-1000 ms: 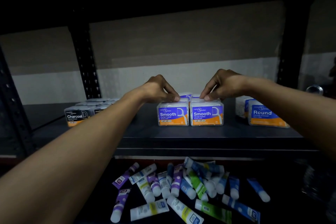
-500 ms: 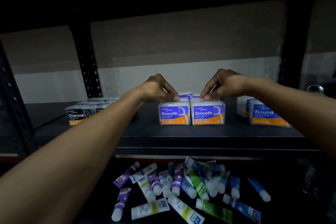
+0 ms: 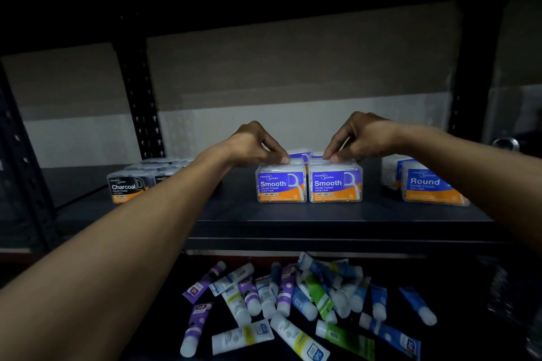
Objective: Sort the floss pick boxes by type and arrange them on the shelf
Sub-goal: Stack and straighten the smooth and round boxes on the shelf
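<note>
Two clear Smooth floss pick boxes with blue and orange labels stand side by side at the middle of the dark shelf (image 3: 293, 215). My left hand (image 3: 258, 143) pinches the top of the left Smooth box (image 3: 281, 186) with curled fingers. My right hand (image 3: 360, 138) pinches the top of the right Smooth box (image 3: 335, 184) the same way. More Smooth boxes (image 3: 299, 155) show just behind them, mostly hidden. A group of black Charcoal boxes (image 3: 126, 187) sits at the left, partly behind my left forearm. Round boxes (image 3: 425, 184) sit at the right.
Black perforated shelf posts (image 3: 137, 102) rise at the back left and back right. An upper shelf hangs dark overhead. On the level below the shelf lies a loose pile of several small tubes (image 3: 293, 302) in purple, white, blue and green.
</note>
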